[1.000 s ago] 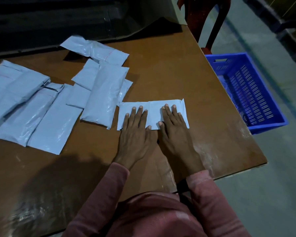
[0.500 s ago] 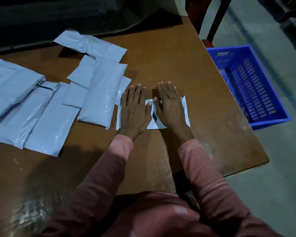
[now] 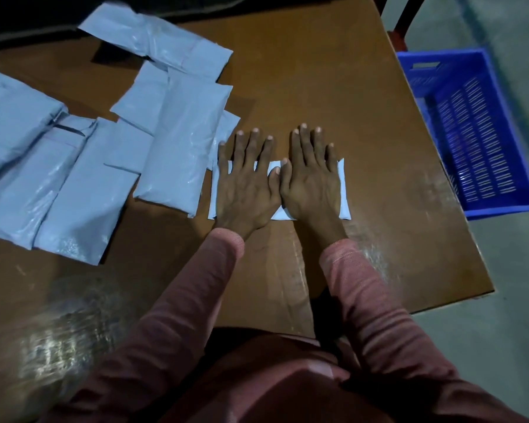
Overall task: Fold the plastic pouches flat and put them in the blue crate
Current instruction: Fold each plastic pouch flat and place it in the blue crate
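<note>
The left hand and the right hand lie flat side by side, fingers straight and spread, thumbs touching, both palms pressing on the folded pouch; neither hand grips anything; of the pouch only a strip between the hands and an edge at each outer side show, so I cannot tell how neat the crease is

The likeliest trouble is the fold springing open once the palms lift, since slick film with trapped air tends to relax; a one-handed pick-up would probably let the layers slip apart; the film may also skate on the smooth worktop if the press turns into a push

Just left of the left hand, the nearest of the unfolded pouches touches or overlaps the folded one's edge; lifting carelessly could drag it along

The blue crate sits well to the right of the right hand, beyond the worktop's edge and lower; a loose carry could drop the pouch short onto the floor, or land it unfolded
</note>
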Tool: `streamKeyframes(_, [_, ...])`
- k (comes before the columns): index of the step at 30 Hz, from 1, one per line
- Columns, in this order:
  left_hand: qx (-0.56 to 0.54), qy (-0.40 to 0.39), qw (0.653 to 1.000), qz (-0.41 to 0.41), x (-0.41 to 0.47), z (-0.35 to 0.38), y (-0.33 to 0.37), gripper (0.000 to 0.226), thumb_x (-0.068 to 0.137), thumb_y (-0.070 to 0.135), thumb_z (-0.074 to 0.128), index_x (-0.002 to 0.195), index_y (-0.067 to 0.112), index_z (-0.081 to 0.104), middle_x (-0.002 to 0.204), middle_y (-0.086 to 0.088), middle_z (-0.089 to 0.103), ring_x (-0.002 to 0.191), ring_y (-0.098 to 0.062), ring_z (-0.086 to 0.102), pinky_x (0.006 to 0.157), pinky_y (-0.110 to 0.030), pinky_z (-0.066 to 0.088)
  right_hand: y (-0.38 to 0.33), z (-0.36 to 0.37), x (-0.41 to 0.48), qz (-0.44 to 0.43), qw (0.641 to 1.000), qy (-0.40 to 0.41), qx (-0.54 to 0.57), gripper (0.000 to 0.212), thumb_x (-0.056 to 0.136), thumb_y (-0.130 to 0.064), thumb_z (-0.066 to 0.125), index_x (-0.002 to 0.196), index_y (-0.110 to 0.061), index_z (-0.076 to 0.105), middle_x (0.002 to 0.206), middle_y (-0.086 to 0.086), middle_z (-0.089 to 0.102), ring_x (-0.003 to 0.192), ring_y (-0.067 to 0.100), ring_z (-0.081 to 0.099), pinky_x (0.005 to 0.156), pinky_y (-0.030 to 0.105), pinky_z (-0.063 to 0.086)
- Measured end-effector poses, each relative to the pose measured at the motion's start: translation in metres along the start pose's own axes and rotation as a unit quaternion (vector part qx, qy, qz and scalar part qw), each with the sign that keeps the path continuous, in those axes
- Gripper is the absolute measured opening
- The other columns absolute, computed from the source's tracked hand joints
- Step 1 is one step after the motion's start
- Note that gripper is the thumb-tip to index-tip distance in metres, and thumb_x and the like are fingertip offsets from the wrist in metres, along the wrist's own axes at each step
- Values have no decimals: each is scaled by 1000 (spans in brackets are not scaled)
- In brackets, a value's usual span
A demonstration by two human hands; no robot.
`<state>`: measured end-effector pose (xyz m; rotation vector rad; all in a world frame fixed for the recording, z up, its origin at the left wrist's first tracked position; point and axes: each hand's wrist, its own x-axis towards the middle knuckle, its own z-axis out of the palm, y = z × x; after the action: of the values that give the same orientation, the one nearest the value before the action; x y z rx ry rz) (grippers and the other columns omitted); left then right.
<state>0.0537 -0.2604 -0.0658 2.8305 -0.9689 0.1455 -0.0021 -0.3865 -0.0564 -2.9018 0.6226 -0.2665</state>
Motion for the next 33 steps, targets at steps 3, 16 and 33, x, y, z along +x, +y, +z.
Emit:
streamKeyframes(3, [5, -10, 1000, 2, 1, -2, 0, 66, 108, 54, 14, 165, 20, 11, 173, -8, 1, 159, -28, -4, 126, -58, 2, -2, -5, 0, 6, 1000, -8, 15, 62, 104, -39, 19, 159, -10, 25, 169, 6, 16, 157, 24, 4, 126, 49, 9])
streamKeyframes(16, [-129, -11, 984, 121, -89, -36, 42, 54, 110, 28, 36, 159, 7, 32, 168, -11, 26, 158, -27, 17, 129, -45, 15, 26, -47, -111, -24, 983, 120, 137, 28, 98, -10, 58, 123, -5, 69, 124, 11, 67, 114, 29, 59, 97, 35, 47])
streamKeyframes(33, [-98, -19, 989, 112, -56, -47, 53, 47, 99, 15, 60, 144, 0, 54, 147, -20, 55, 141, -36, 49, 121, -45, 31, 29, -40, -97, -10, 987, 101, 122, 34, 88, -2, 60, 120, -1, 70, 124, 16, 68, 110, 33, 64, 96, 33, 45])
